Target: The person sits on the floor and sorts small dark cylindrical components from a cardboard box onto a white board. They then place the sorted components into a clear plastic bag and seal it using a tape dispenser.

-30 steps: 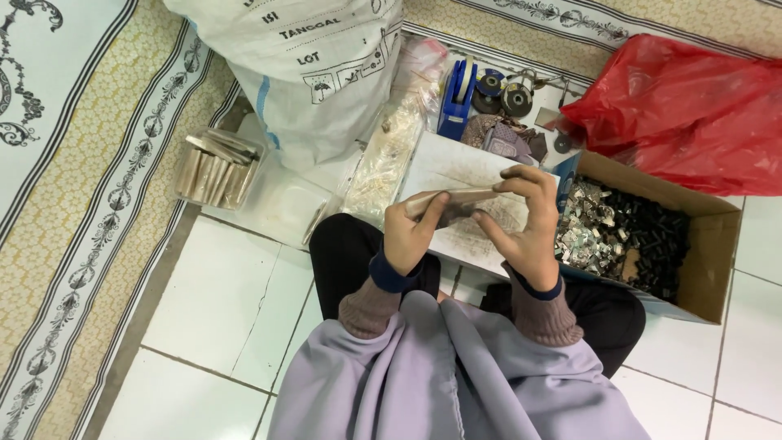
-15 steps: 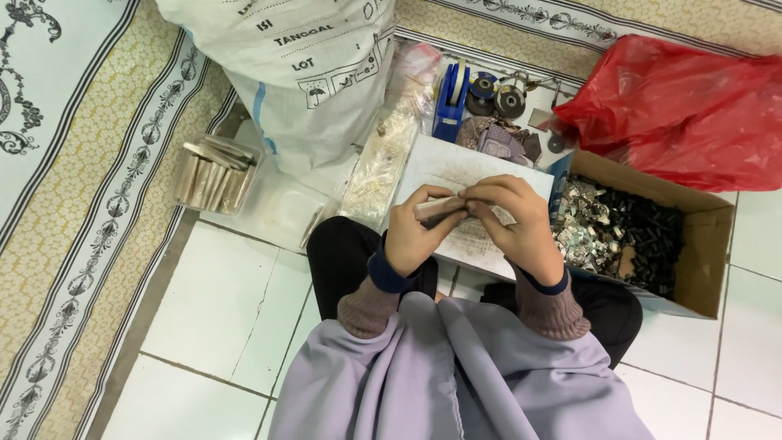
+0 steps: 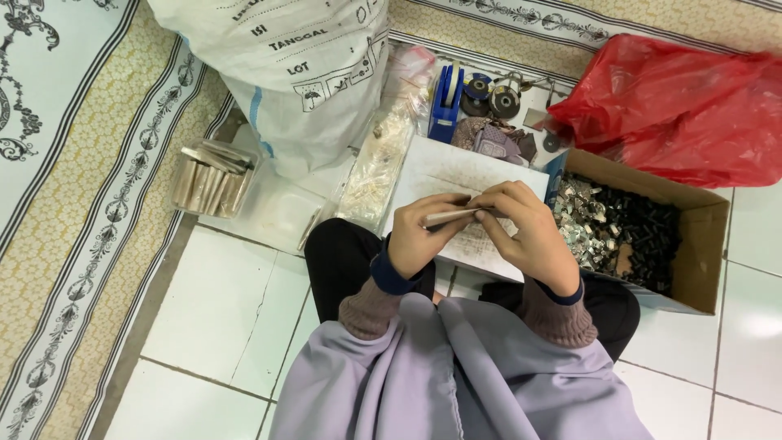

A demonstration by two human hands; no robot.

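Observation:
My left hand (image 3: 422,236) and my right hand (image 3: 525,228) meet over my lap, both pinching one thin, pale flat strip (image 3: 450,217) that lies level between them. The left fingers grip its left half, the right fingertips close on its right end. Under the hands lies a white board (image 3: 440,171) resting on my knees. What the right fingertips touch besides the strip is too small to tell.
An open cardboard box (image 3: 700,244) of small black and silvery parts sits at my right. A red plastic bag (image 3: 676,106) lies behind it. A large white sack (image 3: 301,73), a clear bag of pale pieces (image 3: 383,155), a blue tool (image 3: 446,98) and a bundle of flat strips (image 3: 210,175) stand to the left.
Both hands have stayed together over the white board; the right fingers have shifted slightly along the strip. The view has drifted a little.

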